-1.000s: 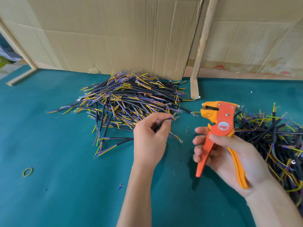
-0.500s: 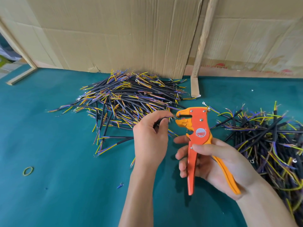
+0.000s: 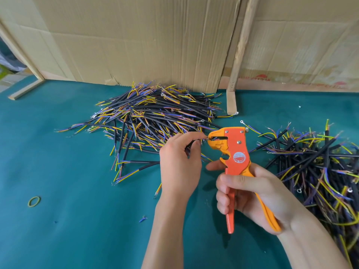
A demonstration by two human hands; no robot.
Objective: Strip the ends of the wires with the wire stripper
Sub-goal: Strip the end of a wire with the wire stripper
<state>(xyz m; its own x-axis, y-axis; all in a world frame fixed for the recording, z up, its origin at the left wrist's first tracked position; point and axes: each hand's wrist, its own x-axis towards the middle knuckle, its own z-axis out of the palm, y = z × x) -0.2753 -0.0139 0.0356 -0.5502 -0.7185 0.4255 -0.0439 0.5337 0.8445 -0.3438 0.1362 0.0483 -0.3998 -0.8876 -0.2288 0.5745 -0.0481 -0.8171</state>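
Single head-worn wide-angle view, looking forward and down, close over both hands, teal table (image 3: 58,230) filling frame, cardboard wall (image 3: 136,35) at top.

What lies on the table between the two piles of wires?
In the head view, the left hand and the wire stripper in the right hand sit between the left pile and right pile.

Bare green bench (image 3: 68,220) lies open along the near edge and toward the left edge, broken only by a rubber band (image 3: 34,201). A wire pile (image 3: 151,117) crowds the back edge against cardboard (image 3: 136,41); another pile (image 3: 318,167) blocks the right edge.
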